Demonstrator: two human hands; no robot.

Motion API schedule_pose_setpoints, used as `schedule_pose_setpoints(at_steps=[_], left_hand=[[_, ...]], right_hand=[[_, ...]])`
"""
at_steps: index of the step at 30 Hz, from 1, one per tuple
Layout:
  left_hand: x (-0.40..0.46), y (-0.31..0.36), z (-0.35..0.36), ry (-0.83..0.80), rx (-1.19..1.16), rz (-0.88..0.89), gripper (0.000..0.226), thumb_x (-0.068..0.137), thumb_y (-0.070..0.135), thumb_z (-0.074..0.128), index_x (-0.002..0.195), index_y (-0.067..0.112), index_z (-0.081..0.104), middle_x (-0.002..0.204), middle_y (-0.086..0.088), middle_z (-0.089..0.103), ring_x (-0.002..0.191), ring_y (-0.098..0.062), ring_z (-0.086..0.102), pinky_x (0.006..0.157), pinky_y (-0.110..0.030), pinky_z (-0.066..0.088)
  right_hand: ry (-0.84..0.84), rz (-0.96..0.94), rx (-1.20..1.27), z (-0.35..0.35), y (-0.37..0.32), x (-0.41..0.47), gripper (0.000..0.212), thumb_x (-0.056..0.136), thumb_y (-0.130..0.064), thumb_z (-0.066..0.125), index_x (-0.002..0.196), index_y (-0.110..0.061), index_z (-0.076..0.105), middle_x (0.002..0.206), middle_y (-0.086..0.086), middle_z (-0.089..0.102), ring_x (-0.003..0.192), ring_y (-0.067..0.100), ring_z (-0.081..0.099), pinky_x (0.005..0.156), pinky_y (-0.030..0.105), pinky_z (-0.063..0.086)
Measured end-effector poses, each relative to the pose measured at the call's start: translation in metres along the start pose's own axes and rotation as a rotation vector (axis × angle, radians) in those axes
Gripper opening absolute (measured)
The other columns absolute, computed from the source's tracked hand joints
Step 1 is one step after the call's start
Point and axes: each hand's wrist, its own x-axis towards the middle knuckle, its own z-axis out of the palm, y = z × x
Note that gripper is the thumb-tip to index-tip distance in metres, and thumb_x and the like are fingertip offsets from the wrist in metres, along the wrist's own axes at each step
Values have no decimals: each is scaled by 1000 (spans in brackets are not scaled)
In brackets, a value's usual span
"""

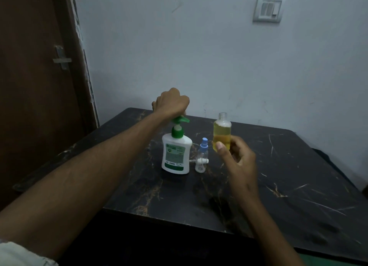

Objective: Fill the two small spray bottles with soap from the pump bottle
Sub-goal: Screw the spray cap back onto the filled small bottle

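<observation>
The left hand point(171, 104) presses the white pump bottle's point(176, 154) green top; the right hand point(237, 156) grips an uncapped clear bottle point(222, 132), mostly full of yellow soap.

- Two bare forearms reach in from the lower edge of the view, neither covered below the elbow.
- The left arm carries a light, pale grey-white sleeve point(22, 253), pushed or rolled up high; only its bunched, creased cuff shows in the bottom left corner.
- The right arm shows no sleeve within the view.
- The left hand point(172, 104) and right hand point(238, 156) are bare: no gloves, rings, watch or bands visible.
- The right thumbnail is short and plain.
</observation>
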Motion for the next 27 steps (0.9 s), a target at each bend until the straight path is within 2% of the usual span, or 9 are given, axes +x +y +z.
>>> schedule_pose_setpoints(at_steps=[3,9,11,15,18,21,22,25,27], left_hand=[[0,-1,-2,2,-32,-4,32,80,22,46,89,7,74,69,2,78,80,-27,75,91,-48,60],[0,-3,-3,10,-84,-10,33,77,23,48,86,9,76,61,5,76,79,-25,76,91,-47,60],[1,-5,-3,5,-99,-14,31,79,23,49,86,9,75,66,4,77,81,-26,75,92,-47,60],[-1,-5,-5,4,-117,-17,30,85,20,49,91,8,76,75,3,79,86,-25,74,94,-48,58],[-1,-7,-7,4,-126,-15,30,86,19,50,89,7,77,76,2,79,86,-24,73,94,-47,58],[-1,-11,-9,5,-156,-17,29,87,19,52,81,8,79,74,3,78,80,-22,74,91,-43,60],[-1,-13,-10,-1,-178,-21,30,88,20,53,77,9,79,74,2,78,79,-23,74,89,-42,60],[-2,-26,-13,-6,-276,-24,29,92,19,56,74,10,77,74,-2,78,74,-22,74,87,-41,63],[-10,-39,-15,-3,-336,-3,26,93,14,56,77,11,77,73,-4,78,72,-21,73,86,-40,63]], right_hand=[[-61,47,-92,-15,5,0,16,97,-37,69,113,-31,68,105,-15,74,101,2,69,87,30,55],[-137,91,-292,-48,19,-8,20,96,-37,70,113,-28,66,104,-16,72,95,-6,67,79,23,50],[-169,122,-349,-55,25,-10,23,96,-38,69,116,-29,63,108,-21,68,97,-11,63,78,19,45],[-217,185,-432,-56,34,-15,28,95,-40,70,119,-32,57,115,-17,66,101,-10,60,78,18,45],[-239,196,-512,-49,38,-17,28,94,-42,72,115,-34,55,113,-16,70,99,-6,63,85,33,56],[-253,194,-574,-42,41,-16,31,90,-55,68,112,-40,52,112,-19,72,106,9,68,100,52,51],[-262,193,-598,-40,41,-15,32,90,-57,67,111,-40,51,110,-20,72,108,12,67,103,54,47],[-298,192,-658,-36,41,-14,33,92,-53,67,114,-37,50,106,-22,72,113,11,64,105,46,37],[-315,191,-660,-36,42,-14,34,90,-57,64,113,-40,47,106,-24,71,113,8,64,107,50,39]])
